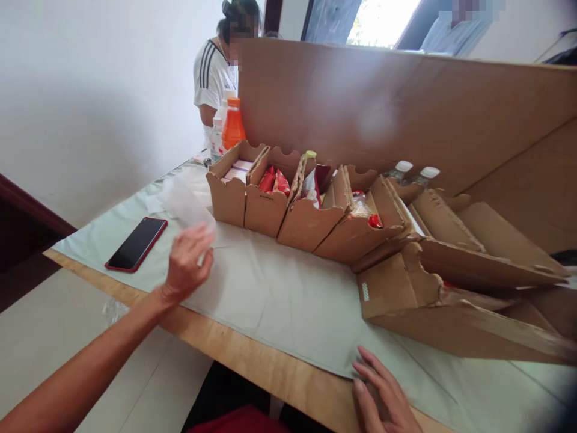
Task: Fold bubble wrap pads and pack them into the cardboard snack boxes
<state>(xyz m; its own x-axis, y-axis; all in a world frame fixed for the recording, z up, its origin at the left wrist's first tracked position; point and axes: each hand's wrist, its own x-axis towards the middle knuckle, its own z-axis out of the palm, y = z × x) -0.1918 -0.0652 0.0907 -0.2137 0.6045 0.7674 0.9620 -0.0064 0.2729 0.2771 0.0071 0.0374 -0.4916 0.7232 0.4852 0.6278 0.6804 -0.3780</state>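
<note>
My left hand (189, 261) is over the cloth-covered table, its fingers curled in a pinch. A thin translucent plastic bag (183, 195) trails from those fingers toward the back, slightly blurred. To the left of this hand, a phone with a red case (137, 243) lies screen up. My right hand (383, 394) rests at the table's front edge, fingers stretched out and apart, holding nothing. Just beyond it stands the nearest cardboard bin (406, 294). A bin with red packets (276, 180) and another with white boxes (238, 170) stand in the row behind.
More cardboard bins (311, 225) curve from back left to right. Behind them rises a tall cardboard panel (342, 102). An orange bottle (233, 126) stands at the back left, and capped bottles (401, 171) poke up behind the bins. A person in a white shirt (210, 72) is beyond the table.
</note>
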